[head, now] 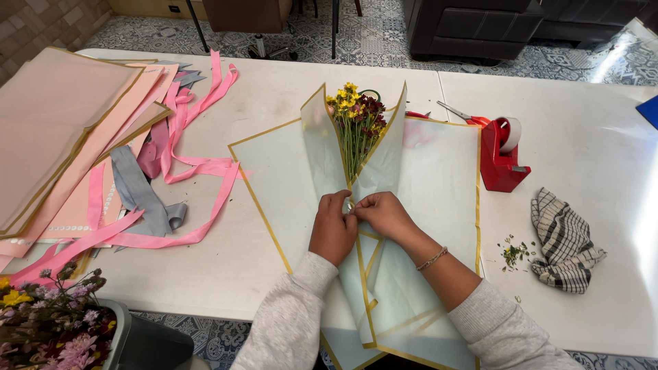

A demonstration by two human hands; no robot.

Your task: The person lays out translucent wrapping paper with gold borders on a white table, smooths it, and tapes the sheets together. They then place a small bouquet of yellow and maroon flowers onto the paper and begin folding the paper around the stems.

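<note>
Both hands meet at the waist of the wrap: left hand (334,229) curled, fingertips pinching the gathered sheet; right hand (384,214) pinching the same spot from 3 o'clock, thumbs almost touching. Bouquet (356,123) of small yellow and dark red flowers lies at 12 o'clock from the hands, stems running down into the pinch. Pale green gold-edged wrapping paper (425,205) is already folded cone-wise around it; no tie on yet as far as I can see, lower flaps loose. Red tape dispenser (500,161) at 2 o'clock, scissors (459,113) behind it. Pink ribbons (192,164) at 9–10 o'clock on the counter (274,89).
</note>
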